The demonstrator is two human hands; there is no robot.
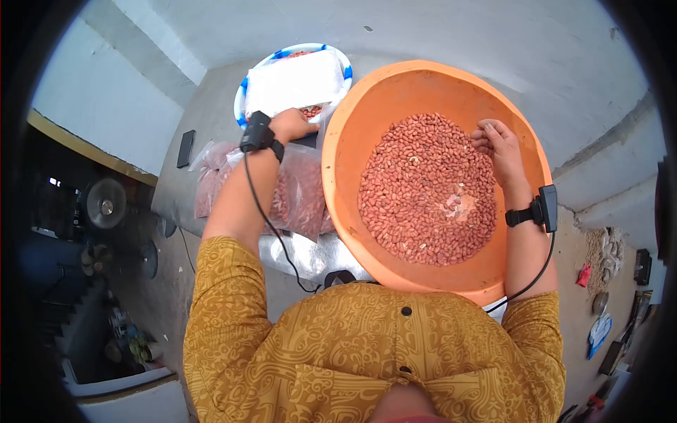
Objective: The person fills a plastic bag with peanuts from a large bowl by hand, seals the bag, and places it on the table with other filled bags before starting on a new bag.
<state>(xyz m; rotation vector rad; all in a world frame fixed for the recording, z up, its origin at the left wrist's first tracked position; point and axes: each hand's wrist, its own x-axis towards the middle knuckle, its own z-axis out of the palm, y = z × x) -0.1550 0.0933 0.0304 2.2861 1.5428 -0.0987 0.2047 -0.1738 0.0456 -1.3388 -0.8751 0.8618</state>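
My right hand [499,146] is over the right side of a large orange tub [423,76], its fingertips pinched together. What they hold, if anything, is too small to make out. Reddish-brown peanuts [423,190] cover the tub's bottom, with a bare patch showing near the right. My left hand [293,125] is left of the tub, fingers curled, beside a blue-and-white basin [345,65] and above clear plastic bags of peanuts [305,194]. Its grip is partly hidden. White plastic sheets or bags [295,81] lie across the basin, with peanuts visible under them.
A dark phone [186,148] lies on the grey table at the left. Below on the left are a fan [106,203] and a stairway. On the floor at right lie a red packet [584,275], a blue-and-white packet [599,334] and scattered debris. Walls stand behind the table.
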